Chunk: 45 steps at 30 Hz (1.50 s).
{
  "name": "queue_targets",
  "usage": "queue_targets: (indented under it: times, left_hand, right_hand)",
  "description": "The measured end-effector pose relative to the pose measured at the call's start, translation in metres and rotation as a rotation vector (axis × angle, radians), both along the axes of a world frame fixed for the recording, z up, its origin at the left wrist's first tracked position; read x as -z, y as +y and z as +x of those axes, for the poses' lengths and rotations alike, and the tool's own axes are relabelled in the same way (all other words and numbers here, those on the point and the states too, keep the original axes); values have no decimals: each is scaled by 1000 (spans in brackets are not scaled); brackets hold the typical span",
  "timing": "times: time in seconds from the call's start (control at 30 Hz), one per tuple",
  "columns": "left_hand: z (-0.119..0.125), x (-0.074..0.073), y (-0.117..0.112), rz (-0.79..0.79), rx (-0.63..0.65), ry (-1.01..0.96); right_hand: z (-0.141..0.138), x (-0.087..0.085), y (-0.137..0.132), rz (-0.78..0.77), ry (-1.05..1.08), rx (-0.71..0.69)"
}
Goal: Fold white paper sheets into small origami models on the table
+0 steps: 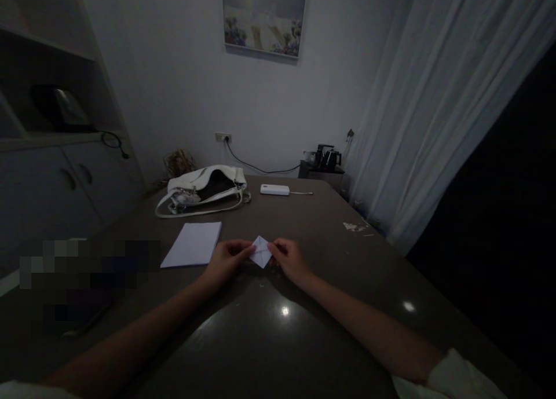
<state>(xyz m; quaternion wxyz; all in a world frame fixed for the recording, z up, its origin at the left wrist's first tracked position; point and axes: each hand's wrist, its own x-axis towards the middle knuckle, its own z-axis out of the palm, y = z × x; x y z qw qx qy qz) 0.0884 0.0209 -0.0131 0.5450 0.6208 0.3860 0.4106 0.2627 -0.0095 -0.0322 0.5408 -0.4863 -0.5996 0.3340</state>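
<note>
Folded paper [261,252], a small creased diamond, is held over the table [319,222], its opposite corners pinched by the person's left hand [226,262] and right hand [292,260]. Folding appears underway; another crease would call for aligned edges.

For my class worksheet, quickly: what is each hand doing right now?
Left hand: closed, pinching the left corner of the small folded paper.
Right hand: closed, pinching the same paper's right corner.
</note>
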Motion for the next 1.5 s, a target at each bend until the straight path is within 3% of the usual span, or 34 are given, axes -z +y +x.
queue_targets:
  times: [0.17, 0.33, 0.43, 0.73, 1.07, 1.27, 1.5]
  left_hand:
    - [0, 1, 1, -10, 13, 7]
    - [0, -1, -2, -19, 47, 15]
    - [1, -3, -4, -19, 48, 13]
    - [1, -3, -6, -25, 106, -33]
    - [3, -3, -5, 125, 180, 133]
    - [1, 4, 1, 273, 153, 231]
    - [1, 2, 0, 285, 143, 230]
  right_hand:
    - [-1, -1, -2, 24, 13, 2]
    - [-1, -2, -4, -21, -54, -98]
    - [-1, -3, -4, 23, -108, -65]
    - [-2, -4, -4, -55, -35, -147]
    - [1, -2, -2, 35, -156, -70]
    - [-1, -1, -2, 11, -124, -93]
    - [-1, 1, -1, -43, -94, -123]
